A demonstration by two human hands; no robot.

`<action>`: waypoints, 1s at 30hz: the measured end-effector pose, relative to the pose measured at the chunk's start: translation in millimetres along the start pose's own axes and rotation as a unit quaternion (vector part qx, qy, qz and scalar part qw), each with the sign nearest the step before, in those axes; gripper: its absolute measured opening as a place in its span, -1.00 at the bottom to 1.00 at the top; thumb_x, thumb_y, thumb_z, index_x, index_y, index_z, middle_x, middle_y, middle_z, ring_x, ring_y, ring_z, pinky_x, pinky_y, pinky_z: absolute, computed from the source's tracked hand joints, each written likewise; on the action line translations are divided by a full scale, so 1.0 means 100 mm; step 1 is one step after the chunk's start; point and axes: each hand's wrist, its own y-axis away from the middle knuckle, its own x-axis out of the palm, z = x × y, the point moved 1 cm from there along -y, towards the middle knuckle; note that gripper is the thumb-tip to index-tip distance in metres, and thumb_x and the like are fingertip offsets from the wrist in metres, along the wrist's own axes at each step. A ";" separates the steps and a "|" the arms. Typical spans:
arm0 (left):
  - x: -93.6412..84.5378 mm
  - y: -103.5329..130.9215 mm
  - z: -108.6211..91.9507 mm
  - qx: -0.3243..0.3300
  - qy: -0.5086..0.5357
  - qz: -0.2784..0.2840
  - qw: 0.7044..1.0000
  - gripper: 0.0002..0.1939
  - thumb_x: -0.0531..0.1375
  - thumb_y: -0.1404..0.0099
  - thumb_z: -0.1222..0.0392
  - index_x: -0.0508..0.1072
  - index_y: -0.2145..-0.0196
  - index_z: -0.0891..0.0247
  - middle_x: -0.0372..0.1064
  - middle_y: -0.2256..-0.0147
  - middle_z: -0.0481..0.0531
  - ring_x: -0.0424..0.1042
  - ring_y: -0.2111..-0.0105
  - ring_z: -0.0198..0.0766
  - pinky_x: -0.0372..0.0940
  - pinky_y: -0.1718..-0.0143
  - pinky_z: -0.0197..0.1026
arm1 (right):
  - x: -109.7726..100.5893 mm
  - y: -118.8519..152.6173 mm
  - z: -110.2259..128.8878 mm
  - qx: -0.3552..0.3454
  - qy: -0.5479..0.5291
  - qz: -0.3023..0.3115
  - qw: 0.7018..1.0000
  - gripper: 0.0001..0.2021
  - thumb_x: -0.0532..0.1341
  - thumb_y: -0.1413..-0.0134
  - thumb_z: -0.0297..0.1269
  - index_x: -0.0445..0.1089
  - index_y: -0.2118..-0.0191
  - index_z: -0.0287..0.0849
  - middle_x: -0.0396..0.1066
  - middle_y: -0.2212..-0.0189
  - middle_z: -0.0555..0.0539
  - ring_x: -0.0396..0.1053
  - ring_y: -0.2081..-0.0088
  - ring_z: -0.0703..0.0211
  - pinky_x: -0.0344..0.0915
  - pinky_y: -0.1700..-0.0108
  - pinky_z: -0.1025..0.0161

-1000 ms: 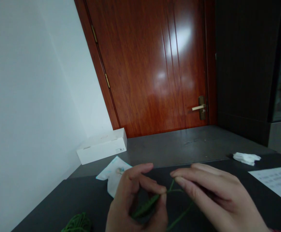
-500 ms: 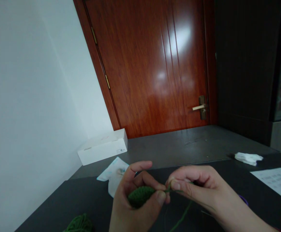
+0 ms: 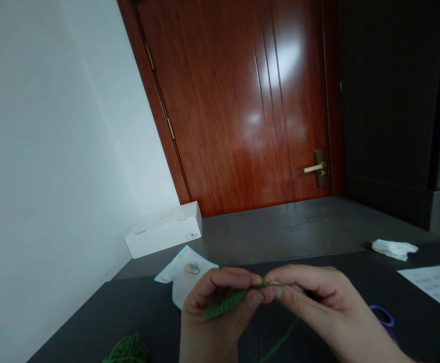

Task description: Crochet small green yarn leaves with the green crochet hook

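Box print: on the near face of the white box (image 3: 163, 238), beyond the left fingers, a small dark mark sits by the right end, too small to read
Sheet print: rows of text on the white paper (image 3: 437, 282), out to the right of the right fingers, too blurred to read
Green piece (image 3: 223, 305): thick yarn worked in close ridged stitches, narrow and curved, tapering toward the fingertips; it lies in the curl of the left fingers
Left hand (image 3: 220, 327): thumb and fingers grasp the green piece near its tapered end
Right hand (image 3: 318, 302): thumb and forefinger pinch together at yarn by that end, touching or almost touching the left fingertips
Loose strand (image 3: 280, 345): green, slanting down below the right fingers
Yarn ball (image 3: 127, 349): darker green, loosely wound, left of the left hand
White packet (image 3: 185, 272): pale blue edging, just beyond the left fingers
Purple loop (image 3: 391, 317): beside the right wrist, partly hidden
Crumpled white tissue (image 3: 394, 249): beyond the right fingers, farther right
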 end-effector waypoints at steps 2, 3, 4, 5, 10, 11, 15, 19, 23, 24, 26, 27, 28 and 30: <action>-0.02 0.01 0.00 0.042 -0.024 -0.013 0.999 -0.78 0.40 0.13 0.46 0.54 0.61 0.16 0.52 0.53 -0.18 0.51 0.54 -0.38 0.44 0.45 -0.42 | 0.02 0.01 -0.01 -0.007 0.015 0.006 1.000 -0.80 0.17 -0.16 -0.26 0.58 0.27 -0.04 0.55 0.46 0.00 0.50 0.38 0.14 0.40 0.36 0.32; -0.03 0.01 0.00 0.064 -0.043 -0.023 0.997 -0.77 0.39 0.12 0.47 0.54 0.60 0.15 0.52 0.53 -0.18 0.51 0.53 -0.39 0.43 0.44 -0.43 | 0.04 0.02 -0.02 -0.008 0.020 0.006 1.000 -0.79 0.17 -0.17 -0.26 0.58 0.26 -0.04 0.55 0.47 0.01 0.50 0.38 0.14 0.41 0.35 0.32; -0.04 0.01 0.01 0.085 -0.064 -0.032 0.994 -0.77 0.37 0.11 0.48 0.54 0.60 0.14 0.53 0.54 -0.18 0.51 0.51 -0.39 0.43 0.42 -0.44 | 0.05 0.02 -0.02 -0.010 0.023 0.007 1.000 -0.79 0.17 -0.17 -0.26 0.59 0.26 -0.05 0.55 0.48 0.01 0.50 0.39 0.14 0.42 0.34 0.32; -0.05 0.02 0.01 0.103 -0.086 -0.039 0.990 -0.77 0.36 0.10 0.49 0.55 0.60 0.14 0.54 0.54 -0.17 0.51 0.50 -0.39 0.42 0.40 -0.45 | 0.07 0.03 -0.02 -0.012 0.025 0.008 1.000 -0.79 0.17 -0.17 -0.26 0.59 0.26 -0.05 0.55 0.49 0.01 0.50 0.40 0.14 0.43 0.32 0.31; -0.08 0.04 0.01 0.139 -0.161 -0.060 0.975 -0.77 0.31 0.05 0.48 0.53 0.58 0.12 0.56 0.52 -0.16 0.52 0.47 -0.36 0.42 0.39 -0.44 | 0.09 0.04 0.02 -0.020 0.030 0.010 0.999 -0.76 0.15 -0.19 -0.20 0.59 0.24 -0.05 0.54 0.52 0.01 0.49 0.46 0.16 0.47 0.32 0.29; -0.08 0.04 0.01 0.148 -0.171 -0.058 0.972 -0.77 0.30 0.04 0.47 0.52 0.58 0.12 0.55 0.52 -0.17 0.52 0.47 -0.35 0.42 0.40 -0.42 | 0.09 0.04 0.02 -0.021 0.031 0.008 0.999 -0.76 0.16 -0.19 -0.19 0.59 0.25 -0.04 0.55 0.52 0.01 0.49 0.46 0.15 0.47 0.33 0.30; -0.09 0.06 0.00 0.174 -0.216 -0.058 0.959 -0.80 0.32 0.06 0.44 0.47 0.59 0.14 0.53 0.53 -0.17 0.51 0.49 -0.31 0.43 0.44 -0.37 | 0.09 0.03 0.02 -0.021 0.027 0.005 0.999 -0.78 0.18 -0.17 -0.17 0.60 0.27 -0.05 0.54 0.54 0.01 0.48 0.48 0.16 0.47 0.35 0.31; -0.08 0.06 0.02 0.200 -0.207 -0.071 0.955 -0.78 0.31 0.05 0.47 0.45 0.57 0.14 0.51 0.52 -0.18 0.50 0.48 -0.34 0.41 0.43 -0.40 | 0.13 0.04 0.00 -0.005 0.015 0.007 1.000 -0.73 0.18 -0.17 -0.15 0.59 0.39 -0.09 0.51 0.56 0.02 0.47 0.49 0.17 0.45 0.40 0.33; -0.07 0.06 0.05 0.248 -0.208 -0.101 0.941 -0.74 0.27 0.01 0.51 0.44 0.51 0.13 0.49 0.49 -0.20 0.48 0.44 -0.37 0.40 0.36 -0.40 | 0.18 0.08 0.01 0.004 0.012 -0.016 1.000 -0.71 0.18 -0.16 -0.18 0.57 0.48 -0.12 0.49 0.58 0.03 0.47 0.48 0.15 0.44 0.43 0.34; -0.07 0.07 0.05 0.260 -0.219 -0.107 0.934 -0.74 0.27 0.00 0.51 0.44 0.49 0.12 0.48 0.48 -0.20 0.48 0.43 -0.37 0.40 0.35 -0.39 | 0.19 0.09 0.01 0.000 0.011 -0.022 1.000 -0.73 0.19 -0.16 -0.19 0.57 0.47 -0.12 0.49 0.58 0.03 0.48 0.47 0.14 0.45 0.42 0.33; -0.07 0.07 0.06 0.283 -0.244 -0.115 0.920 -0.74 0.28 -0.01 0.50 0.44 0.48 0.12 0.47 0.46 -0.20 0.46 0.41 -0.37 0.39 0.32 -0.38 | 0.20 0.10 0.00 -0.013 0.014 -0.030 0.999 -0.75 0.18 -0.16 -0.23 0.57 0.43 -0.11 0.50 0.58 0.02 0.51 0.44 0.12 0.47 0.39 0.31; -0.07 0.08 0.07 0.292 -0.254 -0.120 0.914 -0.74 0.29 -0.02 0.50 0.44 0.47 0.12 0.46 0.45 -0.20 0.45 0.40 -0.37 0.38 0.31 -0.38 | 0.21 0.11 -0.01 -0.023 0.019 -0.033 0.999 -0.77 0.17 -0.17 -0.26 0.58 0.40 -0.10 0.51 0.57 0.02 0.52 0.43 0.11 0.48 0.38 0.31; -0.07 0.09 0.07 0.300 -0.262 -0.125 0.909 -0.74 0.29 -0.03 0.49 0.44 0.46 0.12 0.45 0.45 -0.19 0.45 0.40 -0.37 0.38 0.30 -0.37 | 0.22 0.11 -0.03 -0.038 0.026 -0.035 0.998 -0.78 0.17 -0.17 -0.29 0.58 0.37 -0.09 0.52 0.55 0.02 0.52 0.43 0.12 0.48 0.36 0.31; -0.06 0.10 0.07 0.311 -0.277 -0.135 0.899 -0.74 0.30 -0.04 0.49 0.45 0.44 0.11 0.45 0.43 -0.19 0.44 0.39 -0.37 0.37 0.30 -0.35 | 0.22 0.12 -0.06 -0.082 0.049 -0.040 0.995 -0.80 0.17 -0.15 -0.38 0.57 0.27 -0.07 0.55 0.52 0.02 0.53 0.46 0.16 0.49 0.35 0.33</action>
